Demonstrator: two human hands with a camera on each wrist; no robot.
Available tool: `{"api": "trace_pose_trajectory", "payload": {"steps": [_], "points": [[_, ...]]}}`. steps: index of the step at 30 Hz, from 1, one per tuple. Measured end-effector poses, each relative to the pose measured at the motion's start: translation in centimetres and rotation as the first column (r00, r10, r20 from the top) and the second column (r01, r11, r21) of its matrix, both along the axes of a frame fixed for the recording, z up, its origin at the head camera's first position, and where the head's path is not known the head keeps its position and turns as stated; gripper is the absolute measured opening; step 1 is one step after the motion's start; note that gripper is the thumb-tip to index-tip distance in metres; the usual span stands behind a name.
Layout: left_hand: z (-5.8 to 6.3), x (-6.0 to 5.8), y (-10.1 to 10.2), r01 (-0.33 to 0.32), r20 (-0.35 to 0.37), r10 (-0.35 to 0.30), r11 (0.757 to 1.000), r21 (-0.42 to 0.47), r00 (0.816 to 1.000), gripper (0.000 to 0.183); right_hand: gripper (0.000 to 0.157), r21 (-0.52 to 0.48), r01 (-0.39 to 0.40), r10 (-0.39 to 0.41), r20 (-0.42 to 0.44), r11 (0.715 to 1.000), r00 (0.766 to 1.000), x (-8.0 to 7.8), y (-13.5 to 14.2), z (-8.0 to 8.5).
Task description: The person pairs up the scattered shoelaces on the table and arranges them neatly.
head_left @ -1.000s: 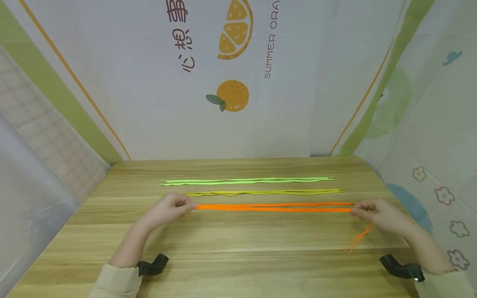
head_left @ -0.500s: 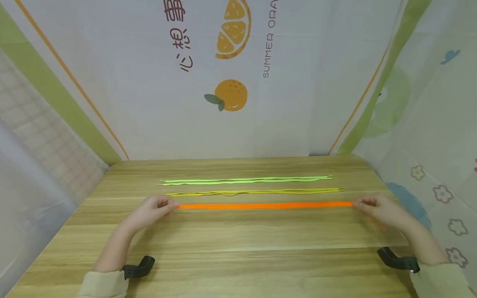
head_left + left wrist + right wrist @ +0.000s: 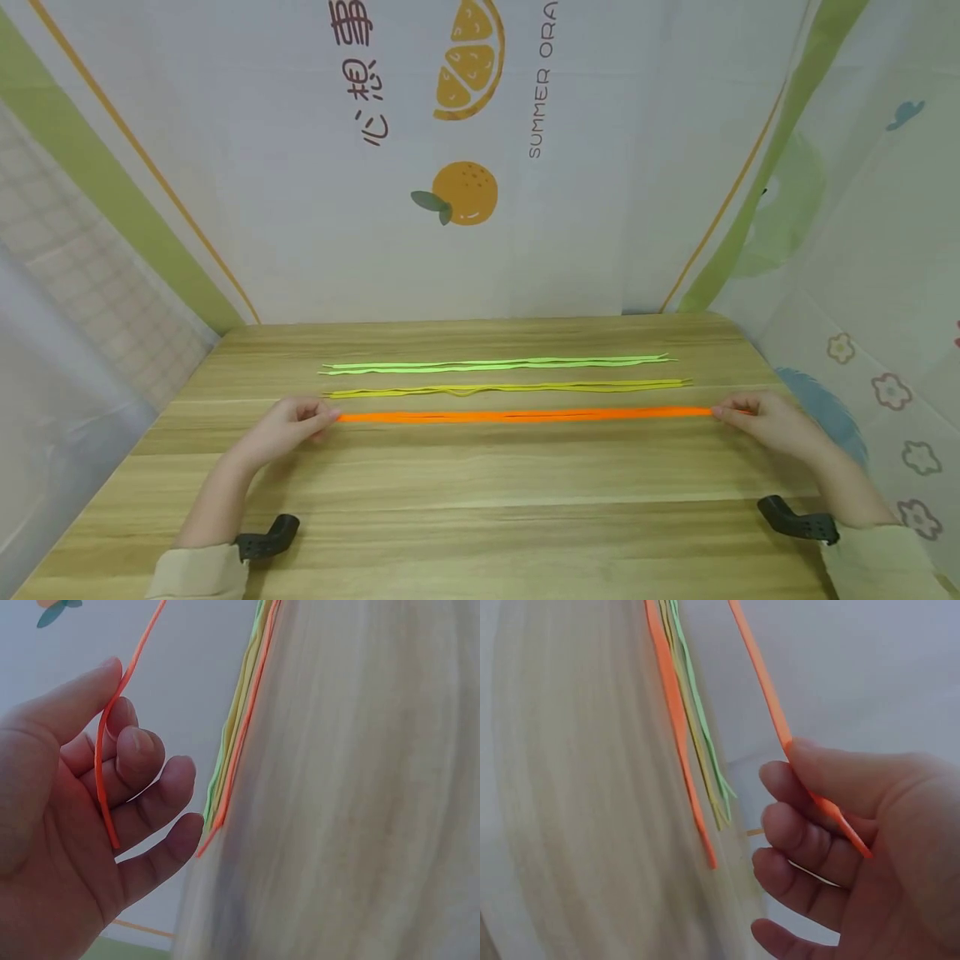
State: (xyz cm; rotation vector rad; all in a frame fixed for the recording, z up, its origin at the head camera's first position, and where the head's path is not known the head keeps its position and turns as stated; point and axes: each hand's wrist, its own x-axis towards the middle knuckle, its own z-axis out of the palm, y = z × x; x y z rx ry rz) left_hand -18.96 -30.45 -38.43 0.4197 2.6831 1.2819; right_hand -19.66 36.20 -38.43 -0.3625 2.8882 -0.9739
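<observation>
Both hands hold one flat orange shoelace (image 3: pixel 759 671) stretched between them above the wooden table. My left hand (image 3: pixel 288 429) pinches its left end between thumb and index finger, and a short tail crosses the palm in the left wrist view. At the other end, my right hand (image 3: pixel 765 421) pinches it likewise, its tip sticking out past the fingers. A second orange shoelace (image 3: pixel 676 712) lies on the table; in the head view the two nearly overlap. Just beyond lie a yellow pair of laces (image 3: pixel 570 384) and a light green pair (image 3: pixel 540 359), roughly parallel.
The wood-grain table (image 3: pixel 480 517) spreads out in front of the person. A printed white cloth (image 3: pixel 570 250) hangs along its back edge, and more cloth (image 3: pixel 855 358) hangs at the right side. Each wrist wears a black mount (image 3: pixel 798 521).
My left hand has slid leftward, lengthening the stretch of orange lace between the hands. The loose tail that hung below my right hand is no longer hanging there. My right hand rose slightly.
</observation>
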Motion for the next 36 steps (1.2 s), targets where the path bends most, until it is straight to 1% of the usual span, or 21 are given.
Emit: {"api": "trace_pose_trajectory", "payload": {"steps": [5,9,13,17,20,24,26,30,33,34,36], "points": [[-0.4,-0.1,-0.8,-0.047,-0.014,0.047,0.998,-0.030,0.999,0.038,0.027,0.006,-0.016,0.016,-0.013,1.000,1.000,-0.4,0.5,-0.6],[-0.6,0.0,-1.2,-0.068,-0.006,0.068,0.998,-0.014,0.998,0.037,0.027,-0.014,-0.013,0.013,-0.017,1.000,1.000,-0.5,0.9,-1.1],[-0.7,0.1,-1.7,-0.086,0.006,0.086,0.996,0.012,0.996,0.037,0.028,-0.036,0.003,-0.003,0.014,0.999,1.000,-0.4,1.0,-1.4],[-1.0,0.0,-2.2,-0.086,0.027,0.085,0.996,0.035,0.996,0.039,0.029,-0.023,0.004,-0.003,0.036,1.000,0.999,-0.5,1.0,-1.6],[-1.1,0.0,-2.4,-0.082,0.034,0.081,0.996,0.029,0.996,0.040,0.029,-0.028,0.003,-0.002,0.049,1.000,0.999,-0.9,1.2,-1.8],[-1.2,0.0,-2.3,-0.095,0.053,0.094,0.995,0.018,0.994,0.041,0.029,-0.027,0.024,-0.023,0.049,0.999,0.999,-1.3,1.1,-2.0],[-1.3,-0.1,-2.2,-0.112,0.072,0.110,0.993,0.030,0.991,0.041,0.028,-0.025,0.039,-0.038,0.048,0.999,0.998,-1.5,1.1,-2.1],[-1.3,-0.2,-2.0,-0.151,0.075,0.150,0.988,0.012,0.986,0.038,0.028,-0.009,0.061,-0.061,0.045,0.998,0.997,-1.8,1.1,-2.4],[-1.2,-0.3,-1.9,-0.186,0.101,0.184,0.983,0.003,0.978,0.035,0.028,0.009,0.068,-0.069,0.039,0.998,0.997,-2.1,1.2,-2.6],[-1.2,-0.3,-1.9,-0.199,0.122,0.197,0.980,0.011,0.973,0.034,0.028,0.014,0.074,-0.074,0.040,0.997,0.996,-2.2,1.2,-2.7],[-1.1,-0.4,-1.8,-0.213,0.137,0.211,0.977,-0.006,0.968,0.033,0.030,0.029,0.076,-0.077,0.036,0.997,0.996,-2.3,1.3,-2.8]]}}
